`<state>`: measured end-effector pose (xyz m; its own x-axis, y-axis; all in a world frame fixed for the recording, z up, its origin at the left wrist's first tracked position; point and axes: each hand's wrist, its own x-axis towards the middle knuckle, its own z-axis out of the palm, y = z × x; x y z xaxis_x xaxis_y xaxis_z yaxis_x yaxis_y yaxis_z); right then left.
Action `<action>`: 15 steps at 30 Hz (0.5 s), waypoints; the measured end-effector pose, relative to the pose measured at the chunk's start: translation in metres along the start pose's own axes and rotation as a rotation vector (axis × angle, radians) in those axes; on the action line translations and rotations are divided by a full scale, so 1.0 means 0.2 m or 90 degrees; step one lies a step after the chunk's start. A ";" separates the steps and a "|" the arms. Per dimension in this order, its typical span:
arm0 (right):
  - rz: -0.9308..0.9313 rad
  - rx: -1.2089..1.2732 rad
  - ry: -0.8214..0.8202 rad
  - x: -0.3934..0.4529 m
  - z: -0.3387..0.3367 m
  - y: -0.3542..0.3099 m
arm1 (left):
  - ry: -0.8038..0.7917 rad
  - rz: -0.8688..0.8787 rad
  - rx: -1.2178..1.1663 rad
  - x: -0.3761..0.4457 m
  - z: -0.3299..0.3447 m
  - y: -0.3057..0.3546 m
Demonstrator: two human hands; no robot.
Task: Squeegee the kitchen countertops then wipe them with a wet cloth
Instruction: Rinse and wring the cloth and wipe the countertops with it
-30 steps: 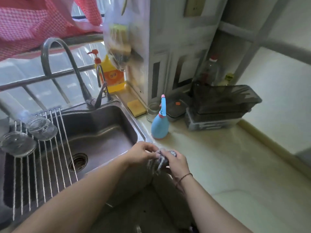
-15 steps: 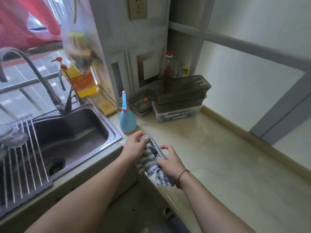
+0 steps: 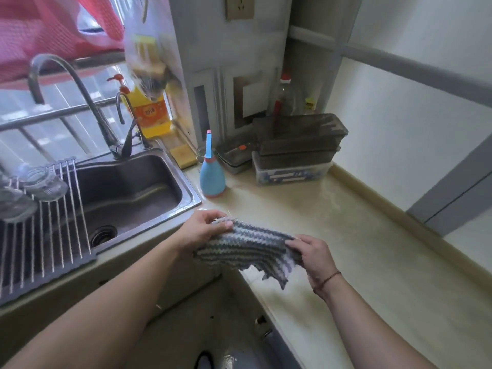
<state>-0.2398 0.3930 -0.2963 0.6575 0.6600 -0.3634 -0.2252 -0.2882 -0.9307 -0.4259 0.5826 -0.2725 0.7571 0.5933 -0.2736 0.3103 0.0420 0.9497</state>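
Observation:
A grey and white striped cloth [image 3: 250, 247] is stretched out flat between my two hands, just above the front edge of the beige countertop [image 3: 359, 262]. My left hand [image 3: 205, 230] pinches its left end next to the sink's corner. My right hand [image 3: 312, 253] pinches its right end; a thin bracelet sits on that wrist. A ragged corner of the cloth hangs down over the counter edge. No squeegee is in view.
A steel sink [image 3: 127, 193] with a tall tap [image 3: 72, 83] lies left, with a roll-up rack [image 3: 45, 235] holding glasses. A blue spray bottle [image 3: 211, 177], stacked dark containers [image 3: 295, 155], a yellow sponge [image 3: 183, 155] and a soap bottle [image 3: 149, 113] stand at the back.
The bunched cloth has been pulled open and spread wide between my hands. My hands moved apart, the right one going rightwards over the counter. The view swung right, then back a little.

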 end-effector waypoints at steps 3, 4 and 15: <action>-0.055 -0.133 0.022 0.11 0.04 -0.01 | -0.016 -0.048 -0.052 -0.01 -0.08 -0.11; -0.059 -0.166 0.026 0.16 0.06 -0.02 | -0.012 -0.060 -0.057 -0.01 -0.11 -0.15; -0.271 -0.352 0.058 0.93 0.50 -0.34 | 0.350 0.087 0.017 0.38 -0.33 -0.11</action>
<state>-0.1751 0.6048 -0.3038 0.6703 0.7400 0.0546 0.4474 -0.3444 -0.8254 -0.4132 0.6810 -0.3043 0.3831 0.9234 -0.0221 0.2497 -0.0804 0.9650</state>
